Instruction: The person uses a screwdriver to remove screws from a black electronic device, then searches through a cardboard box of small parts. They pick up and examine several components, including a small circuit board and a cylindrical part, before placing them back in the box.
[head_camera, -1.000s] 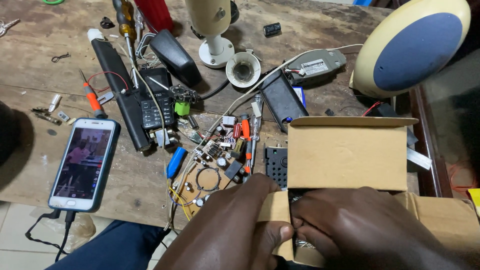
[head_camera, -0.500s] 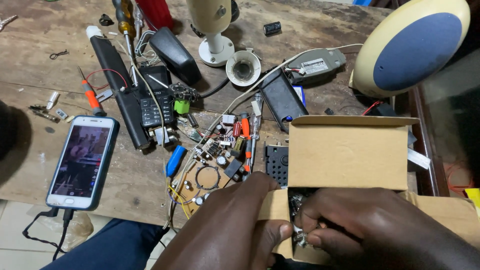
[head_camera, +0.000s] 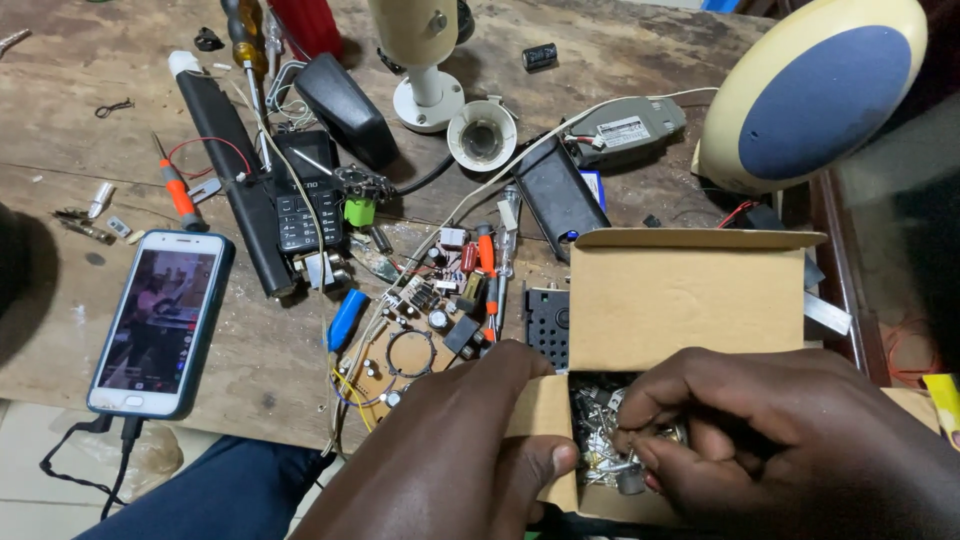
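An open cardboard box (head_camera: 690, 300) sits at the near right of the wooden table, its lid flap standing up. Inside lies a heap of small metal and electronic parts (head_camera: 600, 440). My left hand (head_camera: 460, 450) grips the box's left wall, thumb over the front edge. My right hand (head_camera: 790, 440) reaches into the box, its fingertips pinched among the small parts. A brown circuit board (head_camera: 420, 330) with capacitors and coils lies just left of the box, partly hidden by my left hand.
A smartphone (head_camera: 160, 320) with a lit screen lies at the left, cable attached. Screwdrivers (head_camera: 178, 192), a black keypad phone (head_camera: 300, 205), a black tube (head_camera: 235, 170), a white lamp base (head_camera: 425, 70) and a cream-and-blue oval speaker (head_camera: 810, 90) crowd the far side.
My right hand has dug deeper into the box and now pinches among the parts, which show more clearly. My left hand keeps its hold on the box wall.
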